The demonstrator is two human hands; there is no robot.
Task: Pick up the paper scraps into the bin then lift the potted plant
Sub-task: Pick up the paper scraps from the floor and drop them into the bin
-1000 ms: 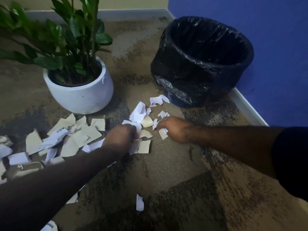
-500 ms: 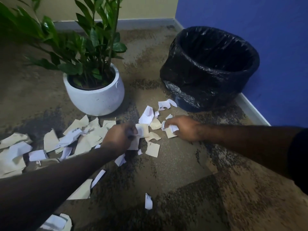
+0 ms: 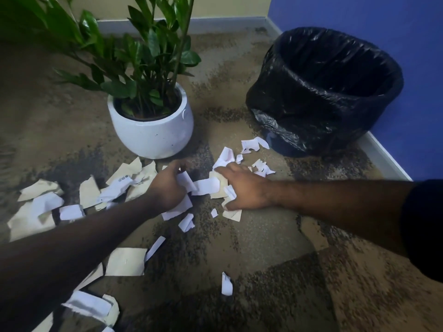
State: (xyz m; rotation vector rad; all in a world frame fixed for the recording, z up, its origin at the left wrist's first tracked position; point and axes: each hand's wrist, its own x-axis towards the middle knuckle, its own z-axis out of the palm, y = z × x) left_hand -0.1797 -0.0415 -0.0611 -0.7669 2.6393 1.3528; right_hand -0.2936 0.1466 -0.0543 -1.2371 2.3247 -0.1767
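Head view looks down at a mottled carpet (image 3: 275, 248), and nearest us a lone white scrap (image 3: 226, 284) lies by itself, with a tan piece (image 3: 125, 261) and more torn paper at the lower left corner. Both bare forearms reach forward from the bottom edge. Left hand (image 3: 167, 188) is down among the scraps (image 3: 115, 188), its grip clenched round a bunch of white slips (image 3: 191, 188) that stick out past the fingers toward the right. Right hand (image 3: 244, 190) is just beside it, a dark sleeve (image 3: 422, 226) showing at the frame edge; its fingers spread over tan and white pieces on the carpet, a crumpled white bit caught under the thumb, though whether it truly pinches that bit or only presses on it I cannot tell. A thick spread of tan and white paper runs off to the left of the left hand, and a smaller scatter of white bits lies past the right hand. Farther on, the plant (image 3: 143, 56) stands upright in its white pot (image 3: 153, 133) on the carpet, beyond the left hand. To its right, the bin (image 3: 323, 104), lined with a black bag, sits in the corner against a blue wall (image 3: 383, 25).
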